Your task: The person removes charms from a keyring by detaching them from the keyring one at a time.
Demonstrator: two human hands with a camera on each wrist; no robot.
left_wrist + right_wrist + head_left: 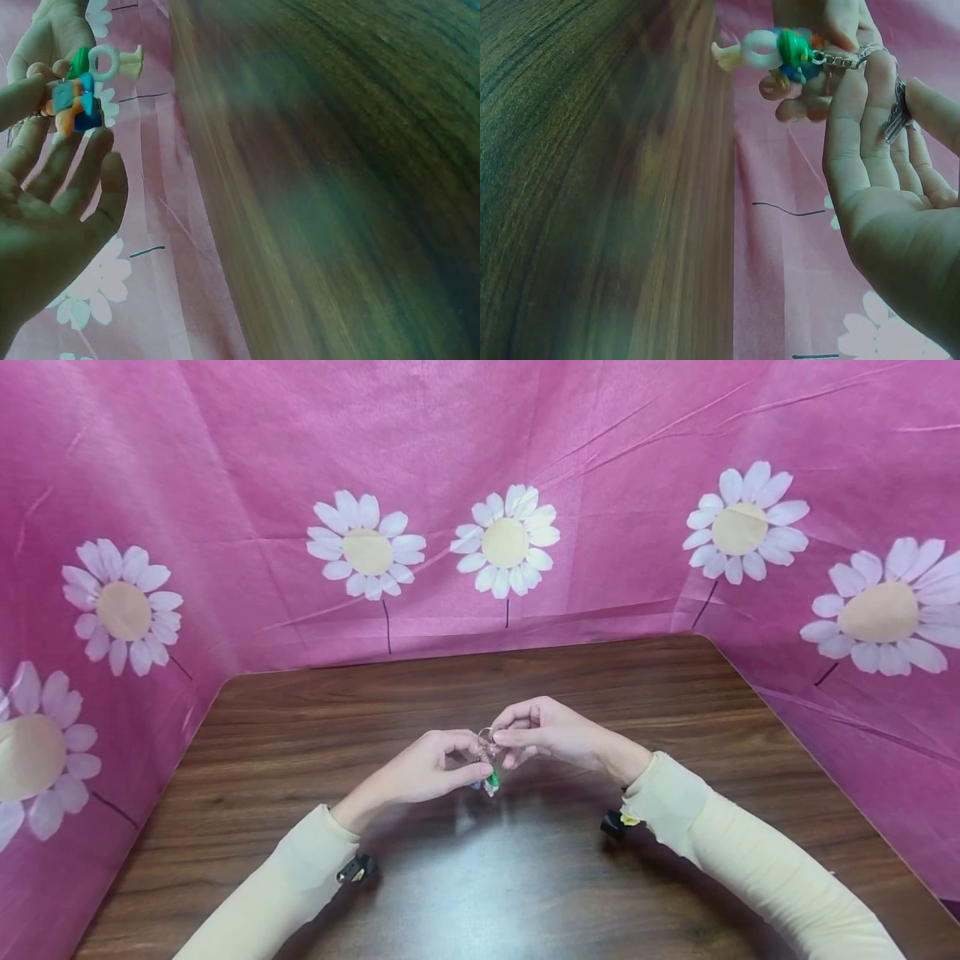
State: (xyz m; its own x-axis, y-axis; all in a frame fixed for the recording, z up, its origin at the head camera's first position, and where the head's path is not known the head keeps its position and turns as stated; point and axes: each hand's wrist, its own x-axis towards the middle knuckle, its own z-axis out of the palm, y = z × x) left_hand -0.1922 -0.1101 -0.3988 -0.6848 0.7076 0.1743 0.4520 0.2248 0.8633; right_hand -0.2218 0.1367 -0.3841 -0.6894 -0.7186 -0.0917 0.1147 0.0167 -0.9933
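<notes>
Held up between both hands is a keychain with a metal split ring (482, 732), a short silver chain (840, 61) and small toy charms. One charm (795, 46) is green with a white hoop and pale legs; beside it is a blue and orange charm (73, 103). My left hand (420, 768) pinches the keychain near the charms between thumb and fingers. On the other side, my right hand (558, 735) holds a silver key (895, 124) at the ring, thumb against fingers. Fingers partly hide the ring.
Beneath the hands is a dark wood-grain table (480, 893). A pink cloth (600, 435) printed with white daisies stands around its back and sides. Small black wrist cameras hang below both cream sleeves (735, 827).
</notes>
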